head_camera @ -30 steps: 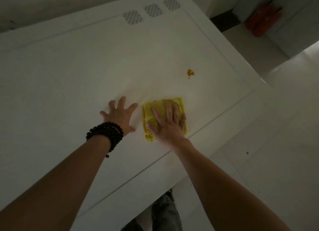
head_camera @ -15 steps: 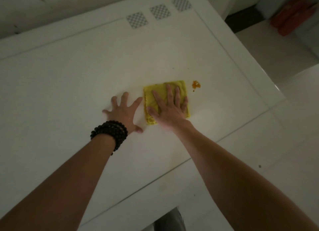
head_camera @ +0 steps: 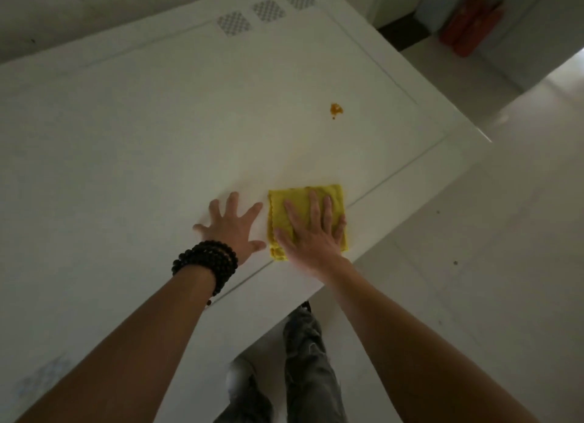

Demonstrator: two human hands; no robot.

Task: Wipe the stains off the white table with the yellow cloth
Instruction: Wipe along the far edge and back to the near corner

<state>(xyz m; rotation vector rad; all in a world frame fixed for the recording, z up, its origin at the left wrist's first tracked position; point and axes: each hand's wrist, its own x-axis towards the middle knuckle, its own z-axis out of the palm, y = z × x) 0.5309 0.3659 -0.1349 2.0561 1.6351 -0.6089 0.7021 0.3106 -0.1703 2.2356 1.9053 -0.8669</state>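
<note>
Pressing flat and open-palmed, the right hand (head_camera: 311, 233) pins the yellow cloth (head_camera: 305, 201) for scrubbing while the left hand (head_camera: 232, 228), splayed open, is braced on the white table (head_camera: 126, 138), the orange stain (head_camera: 336, 109) left untouched at 1 o'clock.

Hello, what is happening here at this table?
A person is wiping a white table. The right hand presses flat on a folded yellow cloth near the table's front edge. The left hand, with dark bead bracelets on its wrist, rests spread on the bare surface beside the cloth. An orange stain lies farther away, apart from the cloth, not yet wiped.
</note>
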